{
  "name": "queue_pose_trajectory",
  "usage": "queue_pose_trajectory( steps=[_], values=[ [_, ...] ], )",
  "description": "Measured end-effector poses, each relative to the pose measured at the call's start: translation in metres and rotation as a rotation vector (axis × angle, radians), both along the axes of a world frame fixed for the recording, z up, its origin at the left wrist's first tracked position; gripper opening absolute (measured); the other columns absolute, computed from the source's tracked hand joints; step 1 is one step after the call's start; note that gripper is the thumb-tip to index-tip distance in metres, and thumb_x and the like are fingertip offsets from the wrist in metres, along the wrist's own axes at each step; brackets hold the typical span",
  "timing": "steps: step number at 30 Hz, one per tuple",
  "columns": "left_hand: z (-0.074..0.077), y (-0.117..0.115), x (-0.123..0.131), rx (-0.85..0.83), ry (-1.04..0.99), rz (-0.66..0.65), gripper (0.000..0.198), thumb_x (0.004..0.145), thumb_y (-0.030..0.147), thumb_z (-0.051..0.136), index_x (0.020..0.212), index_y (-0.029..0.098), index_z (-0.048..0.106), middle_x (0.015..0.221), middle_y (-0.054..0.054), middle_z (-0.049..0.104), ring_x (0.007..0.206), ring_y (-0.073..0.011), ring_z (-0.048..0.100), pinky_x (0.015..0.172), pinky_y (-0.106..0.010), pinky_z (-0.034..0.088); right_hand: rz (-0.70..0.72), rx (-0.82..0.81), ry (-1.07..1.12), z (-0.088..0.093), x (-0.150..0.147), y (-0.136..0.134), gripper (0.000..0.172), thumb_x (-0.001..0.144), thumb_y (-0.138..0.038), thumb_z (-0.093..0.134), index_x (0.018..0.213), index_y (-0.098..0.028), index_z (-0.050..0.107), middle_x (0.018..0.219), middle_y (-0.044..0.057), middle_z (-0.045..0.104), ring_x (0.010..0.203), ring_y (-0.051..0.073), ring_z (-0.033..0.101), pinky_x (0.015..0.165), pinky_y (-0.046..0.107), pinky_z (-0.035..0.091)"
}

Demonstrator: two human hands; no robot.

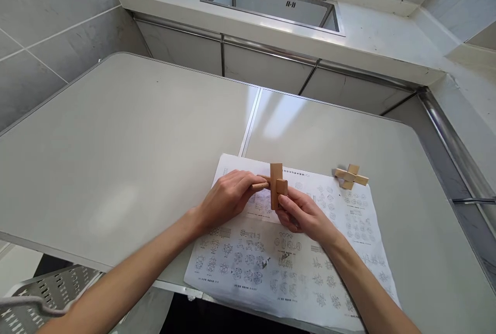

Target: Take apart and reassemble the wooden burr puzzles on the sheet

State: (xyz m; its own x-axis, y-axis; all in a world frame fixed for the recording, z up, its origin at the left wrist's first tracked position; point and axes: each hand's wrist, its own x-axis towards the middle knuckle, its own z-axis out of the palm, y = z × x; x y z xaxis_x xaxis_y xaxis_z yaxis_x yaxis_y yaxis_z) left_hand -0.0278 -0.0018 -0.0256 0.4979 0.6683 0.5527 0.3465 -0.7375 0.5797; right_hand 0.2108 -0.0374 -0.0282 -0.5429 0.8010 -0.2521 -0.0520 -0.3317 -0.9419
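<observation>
A wooden cross-shaped puzzle (276,184) is held upright above a printed instruction sheet (248,267) on the table. My left hand (228,197) pinches a horizontal wooden piece at the puzzle's left side. The lower right part of the puzzle is gripped by the closed fingers of my right hand (302,215). A second, assembled wooden cross puzzle (351,176) lies on the sheet's far right corner, apart from both hands.
The grey folding table (127,132) has a seam down its middle. Behind it runs a white counter with a steel sink (279,3) and tap. A perforated metal chair seat (50,292) shows at the lower left.
</observation>
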Motion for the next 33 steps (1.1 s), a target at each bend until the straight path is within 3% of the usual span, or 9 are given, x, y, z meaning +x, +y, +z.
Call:
queue_pose_trajectory(
  steps=[12,16,18,21,23,33],
  values=[
    [-0.002,0.000,-0.003,0.098,0.016,0.020,0.025,0.105,0.012,0.052,0.125,0.023,0.062,0.111,-0.007,0.079,0.097,-0.0181,0.075,0.084,-0.032,0.060,-0.147,-0.158,0.074,-0.004,-0.005,-0.001,0.033,0.101,-0.053,0.065,0.099,-0.020,0.061,0.067,-0.009,0.027,0.051,0.006,0.020,0.043,0.019,0.017],
    [-0.002,0.000,-0.002,0.138,0.014,0.047,0.027,0.104,0.011,0.053,0.127,0.022,0.062,0.108,-0.007,0.079,0.098,-0.0181,0.076,0.084,-0.031,0.061,-0.182,-0.099,0.079,-0.002,-0.009,-0.002,0.031,0.100,-0.051,0.066,0.097,-0.021,0.062,0.066,-0.008,0.031,0.050,0.007,0.027,0.042,0.019,0.025],
    [-0.002,0.000,-0.001,0.145,0.015,0.062,0.027,0.104,0.013,0.055,0.128,0.023,0.062,0.105,-0.006,0.079,0.095,-0.0174,0.076,0.083,-0.031,0.061,-0.195,-0.064,0.079,-0.001,-0.012,-0.002,0.030,0.101,-0.051,0.064,0.097,-0.022,0.062,0.069,-0.006,0.040,0.051,0.008,0.035,0.041,0.020,0.032],
    [-0.004,-0.001,-0.001,0.146,0.007,0.070,0.026,0.103,0.013,0.059,0.127,0.023,0.063,0.104,-0.005,0.079,0.094,-0.0172,0.076,0.083,-0.031,0.061,-0.174,-0.015,0.057,0.000,-0.013,-0.001,0.030,0.103,-0.051,0.060,0.102,-0.021,0.063,0.089,0.003,0.060,0.057,0.010,0.053,0.042,0.022,0.041],
    [-0.006,-0.001,-0.001,0.154,0.000,0.070,0.027,0.101,0.012,0.062,0.126,0.022,0.063,0.105,-0.005,0.080,0.094,-0.0173,0.076,0.084,-0.031,0.061,-0.159,0.004,0.056,-0.001,-0.013,-0.001,0.030,0.104,-0.051,0.059,0.107,-0.021,0.063,0.100,0.007,0.065,0.063,0.013,0.060,0.043,0.023,0.045],
    [-0.004,-0.002,0.004,0.121,-0.054,0.108,0.021,0.101,0.017,0.065,0.121,0.020,0.063,0.099,-0.005,0.081,0.086,-0.0159,0.077,0.082,-0.029,0.061,-0.230,0.119,-0.035,-0.002,-0.018,-0.003,0.030,0.106,-0.052,0.054,0.105,-0.023,0.062,0.097,0.005,0.066,0.056,0.010,0.051,0.051,0.027,0.046]
  ],
)
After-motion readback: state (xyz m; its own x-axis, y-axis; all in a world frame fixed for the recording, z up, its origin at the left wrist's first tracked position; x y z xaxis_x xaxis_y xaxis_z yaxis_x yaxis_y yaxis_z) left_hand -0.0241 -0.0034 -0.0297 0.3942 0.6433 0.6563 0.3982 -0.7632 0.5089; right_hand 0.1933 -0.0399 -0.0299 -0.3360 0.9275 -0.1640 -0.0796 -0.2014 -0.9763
